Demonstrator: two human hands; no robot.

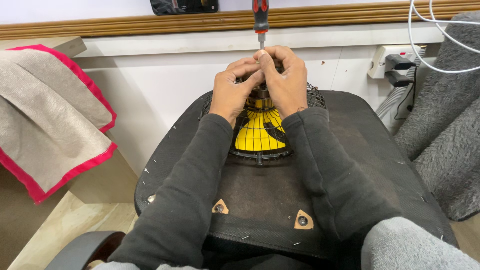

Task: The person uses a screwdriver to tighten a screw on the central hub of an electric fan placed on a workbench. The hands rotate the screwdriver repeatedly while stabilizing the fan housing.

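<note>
**Q:** Grip first: how do the two hands stand?

**A:** Both hands close together over the hub of a small fan with yellow blades inside a black wire cage (260,137). The left hand (234,86) curls its fingers inward against the hub; the right hand (285,77) folds over from the other side, its fingertips (262,55) pinched about the steel shaft of a red-and-black-handled screwdriver (260,22). The tool stands upright, its handle free above the knuckles, so the pinch appears to steady the tip rather than drive it. What the tip meets is hidden beneath the fingers.

**Q:** Why is the fan placed as it is?

**A:** It lies face-up on the black mesh chair seat (350,150), which serves as the surface. Lying flat, the cage probably stays put while both hands attend to the centre. The dark grey sleeves (190,200) run along either side of it.

**Q:** What surrounds the work?

**A:** On the left, a beige cloth with a red border (45,110) drapes over a wooden ledge. On the right, a grey shaggy fabric (445,115) hangs beside a white wall socket with black plugs (395,62), and white cables (425,35) loop above it.

**Q:** Does anything stand in the way?

**A:** The hands themselves hide the hub, and the wire cage bars access to the blades from above.
</note>
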